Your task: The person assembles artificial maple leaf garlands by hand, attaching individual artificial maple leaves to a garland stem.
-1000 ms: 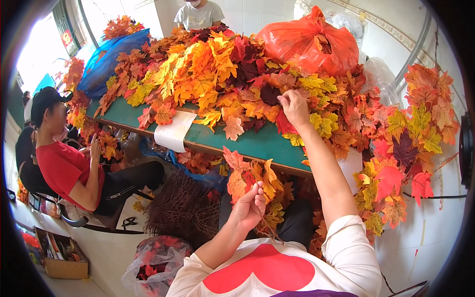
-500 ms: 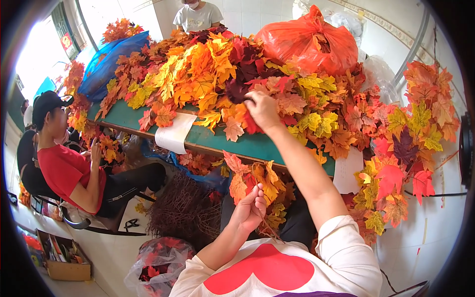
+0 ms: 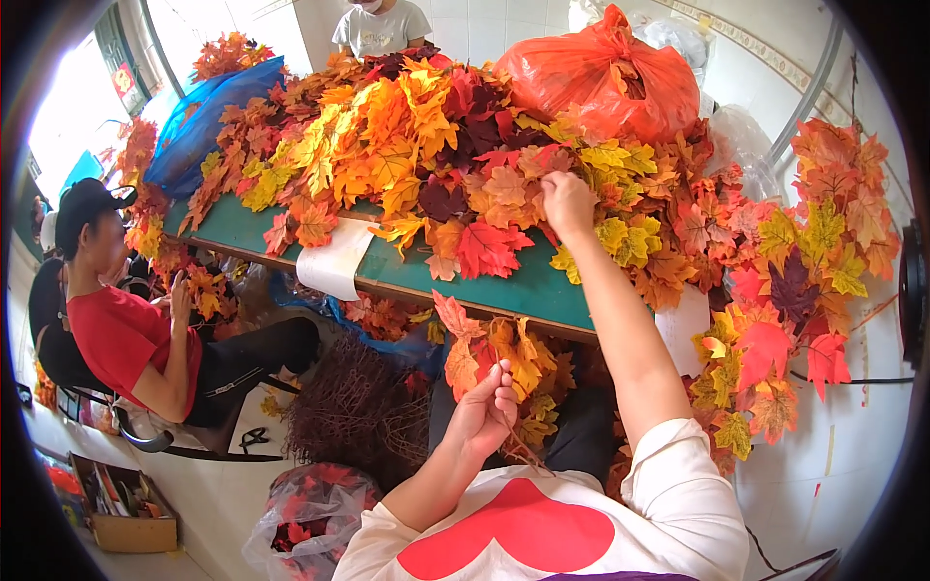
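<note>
My left hand (image 3: 486, 409), low in front of me, pinches the thin brown stem of an artificial maple branch (image 3: 520, 360). Orange and yellow leaves spread above those fingers. Stretched forward over the green table (image 3: 528, 290), my right hand (image 3: 569, 203) has its fingers closed at the edge of the heap, on an orange-pink artificial maple leaf (image 3: 513, 197); the fingertips are partly hidden. Just left of it lie a bright red leaf (image 3: 492, 248) and a dark purple leaf (image 3: 442, 198). Yellow-green leaves (image 3: 625, 237) lie to its right.
A tied red plastic bag (image 3: 605, 82) and a blue bag (image 3: 208, 126) flank the leaf heap. Leafy branches (image 3: 775, 320) hang at right. Bare brown twigs (image 3: 339, 407) and a clear bag of red leaves (image 3: 315, 513) are at lower left. A person in red (image 3: 131, 334) sits left; another (image 3: 383, 29) is behind the table.
My right hand has moved right and slightly nearer, away from the dark purple leaves to the orange-pink ones. The red leaf now lies spread on the table. My left hand keeps its hold.
</note>
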{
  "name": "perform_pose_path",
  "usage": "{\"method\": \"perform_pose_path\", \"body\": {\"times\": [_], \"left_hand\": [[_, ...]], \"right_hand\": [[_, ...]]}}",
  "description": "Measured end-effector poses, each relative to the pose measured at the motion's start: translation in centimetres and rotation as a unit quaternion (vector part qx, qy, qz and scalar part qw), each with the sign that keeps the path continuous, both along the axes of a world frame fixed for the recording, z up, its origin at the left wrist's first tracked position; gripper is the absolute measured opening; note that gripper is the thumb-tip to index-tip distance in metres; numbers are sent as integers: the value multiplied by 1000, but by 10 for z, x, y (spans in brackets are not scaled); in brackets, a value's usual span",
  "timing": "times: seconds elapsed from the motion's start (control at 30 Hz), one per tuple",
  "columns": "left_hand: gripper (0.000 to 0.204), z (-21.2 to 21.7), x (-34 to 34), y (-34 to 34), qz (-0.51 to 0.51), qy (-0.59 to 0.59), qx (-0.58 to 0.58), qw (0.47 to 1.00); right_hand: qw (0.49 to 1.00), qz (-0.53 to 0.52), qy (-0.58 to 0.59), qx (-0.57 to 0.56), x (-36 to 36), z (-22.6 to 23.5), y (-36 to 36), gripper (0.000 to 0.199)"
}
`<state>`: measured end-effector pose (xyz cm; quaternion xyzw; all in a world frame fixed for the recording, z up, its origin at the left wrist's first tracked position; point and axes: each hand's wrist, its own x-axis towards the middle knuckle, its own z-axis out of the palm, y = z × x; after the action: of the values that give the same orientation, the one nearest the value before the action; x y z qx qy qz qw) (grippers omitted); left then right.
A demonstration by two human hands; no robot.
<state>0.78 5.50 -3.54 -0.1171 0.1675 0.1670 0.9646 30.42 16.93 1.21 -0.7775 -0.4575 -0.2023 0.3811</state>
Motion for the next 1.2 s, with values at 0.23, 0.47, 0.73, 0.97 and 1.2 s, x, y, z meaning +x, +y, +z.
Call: {"method": "perform_pose_path", "body": {"times": [0.23, 0.47, 0.73, 0.97, 1.2], "left_hand": [[17, 7, 0, -3, 3, 17, 26, 1000], [19, 10, -1, 2, 12, 47, 42, 998], [21, 10, -1, 4, 37, 84, 51, 994], [18, 9, -7, 3, 33, 24, 14, 999], [16, 18, 4, 14, 53, -3, 25, 998]], "right_hand": [[999, 25, -35, -32, 11, -5, 15, 15], [995, 69, 74, 4, 10, -3, 15, 14], [984, 125, 96, 88, 6, 15, 0, 13], [947, 180, 230, 136, 6, 37, -37, 15], [888, 266, -303, -220, -90, 77, -145, 10]]}}
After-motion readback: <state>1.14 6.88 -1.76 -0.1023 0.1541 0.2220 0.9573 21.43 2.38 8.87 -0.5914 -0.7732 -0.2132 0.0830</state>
